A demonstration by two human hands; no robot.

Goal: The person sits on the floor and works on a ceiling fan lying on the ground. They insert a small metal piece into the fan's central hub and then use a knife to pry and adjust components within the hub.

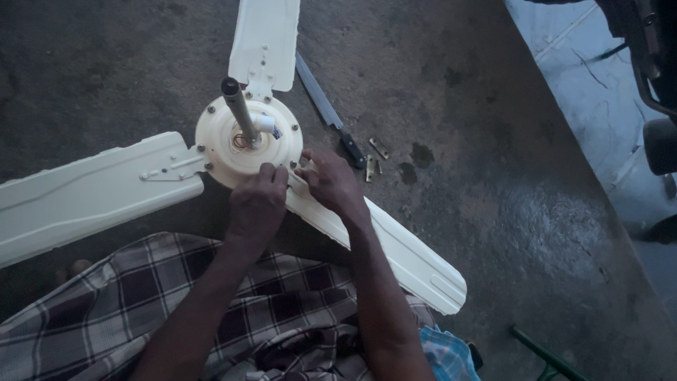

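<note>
1. A cream three-bladed metal ceiling fan [247,137] lies motor-side up on the dark, stained concrete floor [493,212], its grey downrod [238,107] pointing up, which leaves the blade screws reachable.
2. The left hand [257,201] rests at the motor housing's near rim, fingers curled onto it, likely to steady it.
3. The right hand [331,182] pinches at the blade joint just beside it; what it grips is hidden.
4. Right of the housing lie a long steel knife with a black handle [330,113] and small brass fittings [377,149].
5. Dim light; checked cloth [141,296] covers the lap.

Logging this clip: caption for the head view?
Both hands, left and right, work at a cream ceiling fan's round motor hub on concrete floor.
</note>
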